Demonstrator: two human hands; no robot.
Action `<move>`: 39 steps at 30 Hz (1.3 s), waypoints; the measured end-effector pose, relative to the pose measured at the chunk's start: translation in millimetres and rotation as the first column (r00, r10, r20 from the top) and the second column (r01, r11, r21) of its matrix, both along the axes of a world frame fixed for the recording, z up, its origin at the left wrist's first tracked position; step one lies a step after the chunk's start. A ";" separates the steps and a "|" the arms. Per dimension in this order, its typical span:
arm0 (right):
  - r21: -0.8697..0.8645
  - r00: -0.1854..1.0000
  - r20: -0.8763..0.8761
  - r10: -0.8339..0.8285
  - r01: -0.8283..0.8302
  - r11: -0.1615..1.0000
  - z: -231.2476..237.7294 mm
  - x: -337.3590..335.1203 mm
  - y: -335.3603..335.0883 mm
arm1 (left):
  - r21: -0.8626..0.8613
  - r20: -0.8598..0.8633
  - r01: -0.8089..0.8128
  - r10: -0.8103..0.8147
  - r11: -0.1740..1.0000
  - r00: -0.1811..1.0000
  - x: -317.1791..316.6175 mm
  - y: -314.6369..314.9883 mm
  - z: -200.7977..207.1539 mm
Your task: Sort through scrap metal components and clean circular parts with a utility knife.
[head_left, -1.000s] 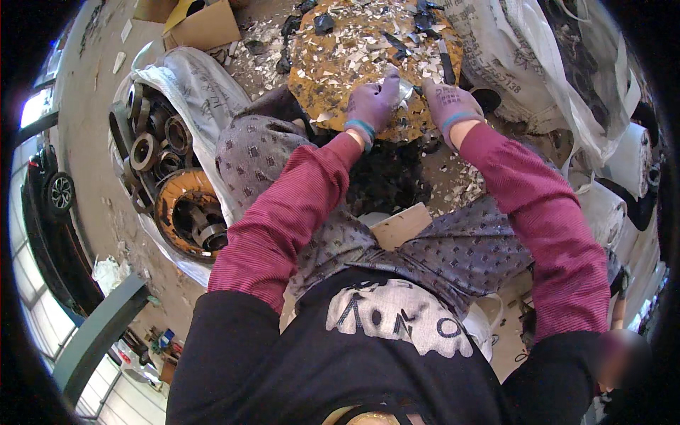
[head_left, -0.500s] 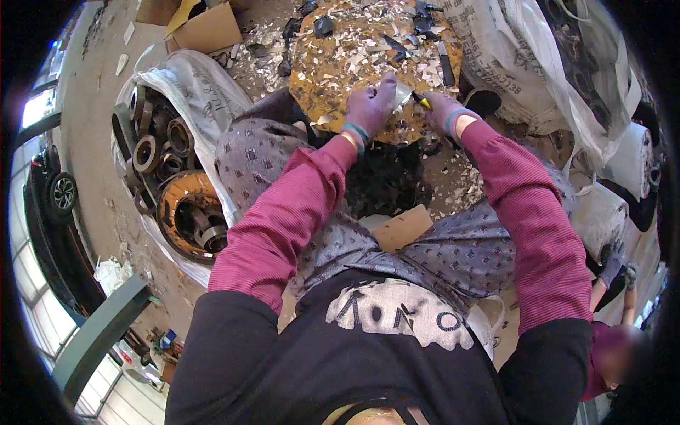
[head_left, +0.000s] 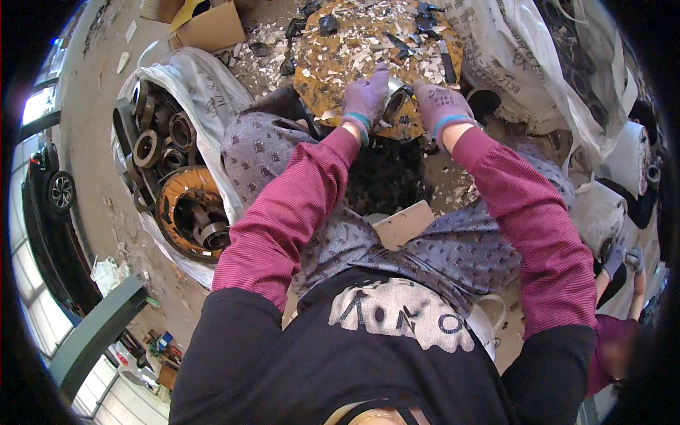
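Observation:
My left hand (head_left: 365, 98), in a purple glove with a teal cuff, is closed round the side of a metal ring (head_left: 394, 105). The ring is tilted so its round opening shows, with a shiny outer wall. My right hand (head_left: 442, 109), gloved alike, is curled with its knuckles up just right of the ring. Its fingers hide most of what they hold; a yellow-and-black handled tool showed there earlier. Both hands are over a worn orange-brown worktop (head_left: 316, 86) strewn with white flakes and black scraps.
A white sack (head_left: 212, 88) at left holds several metal rings and an orange round part (head_left: 170, 202). Cardboard boxes (head_left: 209, 27) lie at the far left. Large white sacks (head_left: 510, 64) crowd the right. Another person's gloved hands (head_left: 623, 261) show at the right edge.
The ring has turned so its opening now faces up toward me. My right hand has rolled over, hiding the yellow part of its tool, and shifted slightly left.

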State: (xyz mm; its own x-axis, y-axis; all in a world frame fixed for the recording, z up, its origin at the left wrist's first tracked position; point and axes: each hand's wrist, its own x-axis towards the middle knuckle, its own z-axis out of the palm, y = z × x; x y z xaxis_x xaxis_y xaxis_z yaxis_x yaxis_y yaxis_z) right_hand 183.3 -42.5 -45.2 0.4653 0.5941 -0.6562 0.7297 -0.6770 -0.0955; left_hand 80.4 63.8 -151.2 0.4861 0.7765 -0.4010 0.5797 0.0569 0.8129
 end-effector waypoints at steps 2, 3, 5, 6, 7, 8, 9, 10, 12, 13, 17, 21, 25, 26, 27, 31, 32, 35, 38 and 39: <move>-0.016 0.999 0.012 0.035 -0.034 0.999 -4.2 5.5 2.7 | 0.079 0.024 0.072 -0.074 0.994 0.997 -7.2 0.5 -6.5; -0.030 0.997 0.020 0.068 -0.067 0.997 -6.0 8.0 2.9 | 0.161 0.038 0.143 -0.151 0.977 0.988 -10.1 0.4 -9.9; 0.001 0.996 0.017 0.083 -0.083 0.997 -5.1 10.6 3.6 | -0.058 0.038 -0.053 0.055 0.997 0.998 -4.6 -3.3 10.3; -0.008 0.999 -0.011 0.044 -0.044 0.999 -9.4 12.6 5.8 | -0.098 0.044 -0.074 0.079 0.992 0.996 -5.6 -2.9 7.3; -0.019 0.999 -0.035 0.004 -0.005 1.000 -13.3 15.3 6.7 | -0.139 0.053 -0.094 0.102 0.986 0.993 -5.1 -3.4 6.2; -0.021 0.999 -0.034 0.005 -0.006 1.000 -19.4 18.0 6.1 | -0.141 0.053 -0.095 0.104 0.985 0.993 -5.0 -4.2 5.0; 0.009 0.998 -0.045 0.052 -0.052 0.999 -27.9 20.7 4.0 | -0.160 0.094 -0.101 0.118 0.982 0.989 -5.7 -5.4 3.9; 0.043 0.993 -0.059 0.104 -0.102 0.994 -39.1 21.9 1.1 | -0.175 0.131 -0.112 0.136 0.978 0.982 -8.0 -5.9 3.0; 0.083 0.989 -0.139 0.053 -0.041 0.996 -68.3 21.6 -17.1 | -0.153 0.111 -0.048 0.065 0.987 0.992 -9.8 -10.0 14.3; 0.122 0.977 -0.211 -0.001 0.027 0.992 -81.6 23.1 -26.5 | -0.129 0.098 0.024 -0.011 0.991 0.995 -8.3 -11.2 22.4; 0.142 0.877 -0.457 -0.149 0.238 0.961 -96.3 28.5 -39.3 | -0.149 0.054 0.122 -0.115 0.981 0.992 -9.9 -11.5 23.6; 0.366 0.996 -0.089 -0.006 0.039 0.930 -69.7 32.8 -33.4 | -0.375 0.436 0.057 0.122 0.925 0.892 -5.9 -1.5 7.9; 0.322 0.999 0.028 -0.044 0.033 0.946 -37.2 31.5 -27.8 | -0.139 0.078 0.156 -0.146 0.978 0.986 -5.5 25.1 17.3; 0.323 0.998 0.031 -0.046 0.034 0.946 -33.8 31.6 -23.5 | -0.015 -0.007 0.195 -0.195 0.981 0.981 -4.1 24.2 17.1; 0.258 0.996 0.085 -0.002 -0.020 0.966 -31.3 32.1 -16.5 | -0.014 -0.005 0.197 -0.197 0.980 0.980 0.4 28.1 16.9; 0.113 0.993 0.106 0.048 -0.060 0.992 -12.7 23.3 3.1 | 0.078 -0.106 0.190 -0.182 0.979 0.978 7.8 35.0 21.0; 0.014 0.995 0.087 0.039 -0.041 0.999 -8.3 21.7 8.4 | 0.050 -0.074 0.216 -0.212 0.975 0.975 10.5 37.3 14.9; -0.049 0.991 0.114 0.064 -0.059 0.997 -6.9 30.4 9.1 | -0.094 -0.037 0.097 -0.101 0.991 0.994 18.4 14.0 22.2; -0.097 0.994 0.074 0.081 -0.074 0.993 -34.4 47.9 10.5 | -0.016 0.037 0.079 -0.079 0.997 0.996 18.1 -4.1 35.8; -0.100 0.994 0.072 0.078 -0.071 0.992 -42.9 50.4 4.7 | -0.019 0.036 0.082 -0.081 0.996 0.996 19.5 -6.0 28.6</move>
